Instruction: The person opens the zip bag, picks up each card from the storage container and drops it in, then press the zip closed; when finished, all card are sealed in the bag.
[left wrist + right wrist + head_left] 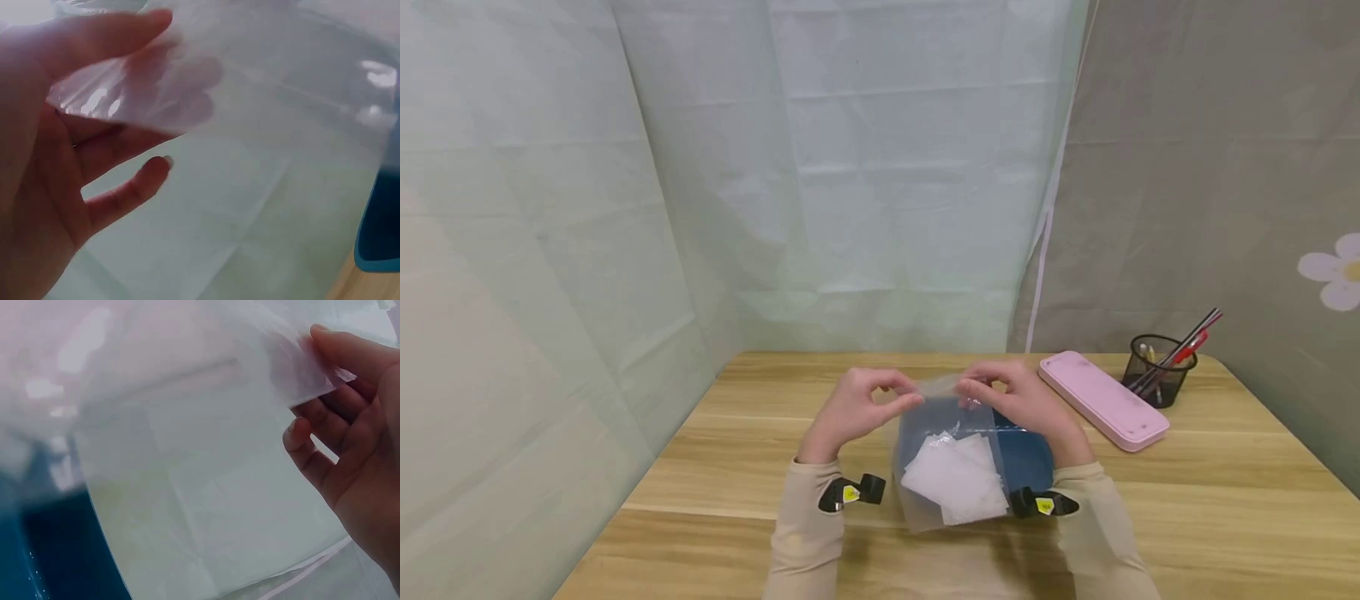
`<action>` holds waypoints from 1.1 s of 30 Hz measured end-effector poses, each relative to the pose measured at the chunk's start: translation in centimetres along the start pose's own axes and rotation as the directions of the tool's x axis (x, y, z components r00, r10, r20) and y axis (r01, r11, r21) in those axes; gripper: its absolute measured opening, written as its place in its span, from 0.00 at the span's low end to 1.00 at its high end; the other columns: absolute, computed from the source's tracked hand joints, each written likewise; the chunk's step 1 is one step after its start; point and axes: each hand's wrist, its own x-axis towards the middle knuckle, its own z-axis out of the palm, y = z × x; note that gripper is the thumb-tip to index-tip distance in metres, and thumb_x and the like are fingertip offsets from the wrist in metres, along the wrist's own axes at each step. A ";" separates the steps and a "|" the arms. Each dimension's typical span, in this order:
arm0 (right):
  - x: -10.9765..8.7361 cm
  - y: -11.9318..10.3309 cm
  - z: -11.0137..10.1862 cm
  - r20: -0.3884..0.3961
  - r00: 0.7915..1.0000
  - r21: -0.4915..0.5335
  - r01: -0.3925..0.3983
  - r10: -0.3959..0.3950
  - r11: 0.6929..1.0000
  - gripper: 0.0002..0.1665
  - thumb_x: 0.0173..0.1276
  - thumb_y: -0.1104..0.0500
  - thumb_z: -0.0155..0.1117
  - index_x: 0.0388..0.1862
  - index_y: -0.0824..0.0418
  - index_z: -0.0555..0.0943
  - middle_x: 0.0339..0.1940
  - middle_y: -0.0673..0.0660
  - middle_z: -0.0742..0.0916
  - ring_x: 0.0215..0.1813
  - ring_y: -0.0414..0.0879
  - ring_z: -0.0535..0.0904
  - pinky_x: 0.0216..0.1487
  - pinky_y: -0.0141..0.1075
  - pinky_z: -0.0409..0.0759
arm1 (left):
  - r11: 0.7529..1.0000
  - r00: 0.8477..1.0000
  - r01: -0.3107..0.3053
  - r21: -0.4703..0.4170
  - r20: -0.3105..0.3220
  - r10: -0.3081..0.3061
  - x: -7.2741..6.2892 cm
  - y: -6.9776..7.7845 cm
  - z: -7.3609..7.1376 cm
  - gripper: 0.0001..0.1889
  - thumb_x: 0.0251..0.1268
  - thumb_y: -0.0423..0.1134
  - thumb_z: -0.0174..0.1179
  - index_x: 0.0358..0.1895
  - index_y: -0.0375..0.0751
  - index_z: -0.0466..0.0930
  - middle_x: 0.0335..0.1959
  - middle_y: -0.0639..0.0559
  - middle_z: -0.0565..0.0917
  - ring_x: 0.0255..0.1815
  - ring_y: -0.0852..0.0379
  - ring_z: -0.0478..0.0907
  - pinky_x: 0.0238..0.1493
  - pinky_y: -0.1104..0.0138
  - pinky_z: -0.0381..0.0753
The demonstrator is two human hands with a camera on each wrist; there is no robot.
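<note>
A translucent plastic bag (917,508) hangs upright between both hands, with several white flat packets (955,479) inside near its bottom. My left hand (865,408) pinches the bag's top left corner between thumb and fingers. At the top right corner my right hand (1018,400) pinches the plastic the same way. In both wrist views the bag's film stretches out from the fingertips. Behind the bag stands a blue bin (1026,458), partly hidden by it; its edge also shows in the left wrist view (378,244).
A pink case (1101,400) lies to the right of the right hand. Beyond it stands a black mesh pen holder (1157,375) with pens and pencils. The wooden table (700,483) ends at pale curtains at the back.
</note>
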 end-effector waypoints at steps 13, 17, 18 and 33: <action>0.4 -0.3 0.5 -0.009 0.998 -0.073 0.066 -0.067 0.995 0.06 0.63 0.65 0.67 0.39 0.58 0.84 0.30 0.55 0.88 0.32 0.32 0.79 0.35 0.30 0.77 | 0.925 0.936 -0.299 0.233 -0.116 0.331 0.6 0.0 0.5 0.03 0.53 0.37 0.70 0.28 0.44 0.85 0.25 0.56 0.87 0.27 0.62 0.82 0.37 0.66 0.74; 0.6 -0.2 0.7 -0.023 0.992 -0.078 0.124 -0.126 0.989 0.06 0.61 0.68 0.68 0.37 0.59 0.84 0.28 0.54 0.87 0.30 0.32 0.77 0.33 0.29 0.76 | 0.918 0.930 -0.314 0.244 -0.116 0.349 0.6 0.0 0.6 0.03 0.53 0.36 0.70 0.28 0.44 0.84 0.24 0.56 0.87 0.27 0.62 0.82 0.36 0.67 0.74; 0.6 -0.1 0.7 -0.023 0.990 -0.077 0.136 -0.138 0.988 0.07 0.61 0.68 0.68 0.37 0.60 0.84 0.27 0.54 0.87 0.30 0.32 0.77 0.33 0.29 0.76 | 0.917 0.930 -0.315 0.243 -0.116 0.350 0.6 0.0 0.7 0.03 0.53 0.36 0.70 0.28 0.44 0.84 0.24 0.56 0.87 0.27 0.62 0.81 0.35 0.67 0.74; 0.6 -0.4 0.9 -0.039 0.984 -0.176 0.162 -0.171 0.971 0.05 0.59 0.66 0.70 0.33 0.57 0.84 0.28 0.50 0.88 0.33 0.33 0.79 0.35 0.31 0.78 | 0.926 0.944 -0.295 0.236 -0.079 0.321 0.6 0.0 1.3 0.04 0.55 0.38 0.69 0.27 0.45 0.84 0.25 0.56 0.87 0.27 0.62 0.82 0.35 0.69 0.73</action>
